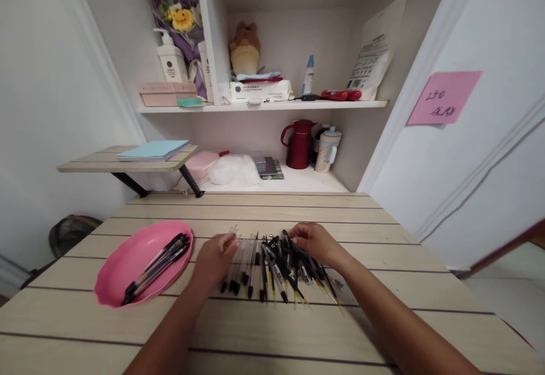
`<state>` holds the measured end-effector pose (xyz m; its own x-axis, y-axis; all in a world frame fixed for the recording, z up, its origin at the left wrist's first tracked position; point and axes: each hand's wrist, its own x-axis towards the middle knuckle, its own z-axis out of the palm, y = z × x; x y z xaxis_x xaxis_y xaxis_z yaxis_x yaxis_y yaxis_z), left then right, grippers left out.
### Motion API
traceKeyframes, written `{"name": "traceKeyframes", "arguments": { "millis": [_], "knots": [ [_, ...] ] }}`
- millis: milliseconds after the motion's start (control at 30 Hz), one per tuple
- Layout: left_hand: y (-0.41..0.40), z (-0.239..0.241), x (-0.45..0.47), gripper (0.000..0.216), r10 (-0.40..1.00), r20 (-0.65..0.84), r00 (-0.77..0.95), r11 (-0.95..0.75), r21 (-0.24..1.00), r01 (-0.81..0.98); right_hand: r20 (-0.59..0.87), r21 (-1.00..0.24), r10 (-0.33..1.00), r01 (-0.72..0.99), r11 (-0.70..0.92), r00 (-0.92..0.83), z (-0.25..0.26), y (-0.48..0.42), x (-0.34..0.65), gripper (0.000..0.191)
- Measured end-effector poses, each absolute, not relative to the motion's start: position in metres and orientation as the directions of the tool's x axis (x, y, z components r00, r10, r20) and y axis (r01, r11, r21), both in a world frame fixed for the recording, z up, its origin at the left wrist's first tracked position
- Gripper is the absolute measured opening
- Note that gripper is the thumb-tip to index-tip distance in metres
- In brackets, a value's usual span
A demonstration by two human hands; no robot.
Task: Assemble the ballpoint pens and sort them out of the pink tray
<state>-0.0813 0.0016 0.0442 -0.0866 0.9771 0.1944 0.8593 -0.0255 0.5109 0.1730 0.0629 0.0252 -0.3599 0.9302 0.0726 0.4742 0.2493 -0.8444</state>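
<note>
A pile of pen parts lies on the slatted table. Clear pen barrels [244,258] with black ends are on its left side; black pen caps [279,261] and thin refills with yellow parts [330,290] are heaped to the right. My left hand [216,258] is over the left edge of the clear barrels, fingers curled and smeared by motion; whether it grips one does not show. At the far right of the heap, my right hand [314,242] has its fingertips drawn together by the black caps. What they pinch is hidden.
Left of my left hand sits a pink scalloped tray [121,270] holding several assembled pens [157,267]. A small raised shelf [97,158] bears blue paper [153,150]. Behind the table, a cabinet holds a red jug [299,145], a tumbler [327,150] and a plastic bag [235,170].
</note>
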Motion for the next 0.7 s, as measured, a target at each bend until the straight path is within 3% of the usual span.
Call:
{"name": "traceKeyframes", "arguments": {
  "millis": [167, 233, 300, 567, 700],
  "knots": [
    [0.002, 0.063, -0.158, 0.041, 0.902, 0.194, -0.385, 0.310, 0.331, 0.891, 0.082, -0.838, 0.941, 0.488, 0.244, -0.329, 0.029, 0.066, 0.177, 0.015],
    [0.001, 0.063, -0.187, 0.038, 0.863, 0.031, -0.505, 0.490, 0.196, 0.849, 0.069, -0.846, 0.939, 0.479, 0.233, -0.337, 0.028, 0.066, 0.176, 0.014],
    [0.001, 0.059, -0.207, 0.033, 0.857, -0.125, -0.499, 0.514, 0.160, 0.843, 0.056, -0.852, 0.937, 0.473, 0.224, -0.344, 0.026, 0.066, 0.173, 0.013],
    [0.001, 0.052, -0.218, 0.019, 0.886, -0.169, -0.431, 0.462, 0.264, 0.847, 0.038, -0.865, 0.935, 0.457, 0.208, -0.354, 0.020, 0.066, 0.173, 0.012],
    [-0.002, 0.064, -0.189, 0.025, 0.891, 0.134, -0.433, 0.361, 0.366, 0.857, 0.064, -0.910, 0.941, 0.368, 0.192, -0.332, 0.021, 0.064, 0.167, 0.015]
  ]
}}
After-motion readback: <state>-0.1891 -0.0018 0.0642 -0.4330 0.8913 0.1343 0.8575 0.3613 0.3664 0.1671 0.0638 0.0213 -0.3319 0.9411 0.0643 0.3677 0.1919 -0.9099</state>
